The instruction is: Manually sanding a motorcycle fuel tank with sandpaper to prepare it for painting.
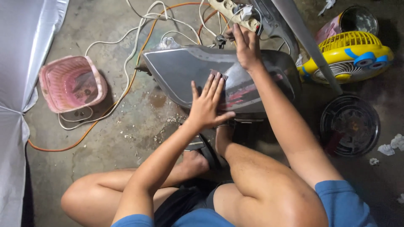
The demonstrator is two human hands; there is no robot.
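A dull grey metal motorcycle fuel tank (181, 71) with red markings lies on the concrete floor in front of me. My left hand (208, 103) presses flat on its side, fingers spread, with a small brown piece of sandpaper (219, 75) under the fingertips. My right hand (246, 46) rests on the tank's far upper edge, fingers together, steadying it. My bare knees and a sandalled foot are below the tank.
A pink plastic basket (71, 84) stands at the left. White and orange cables (134, 46) run to a power strip (229, 10). A yellow fan (351, 56), a black round fan grille (349, 124), a tin and crumpled paper lie right. White sheeting hangs far left.
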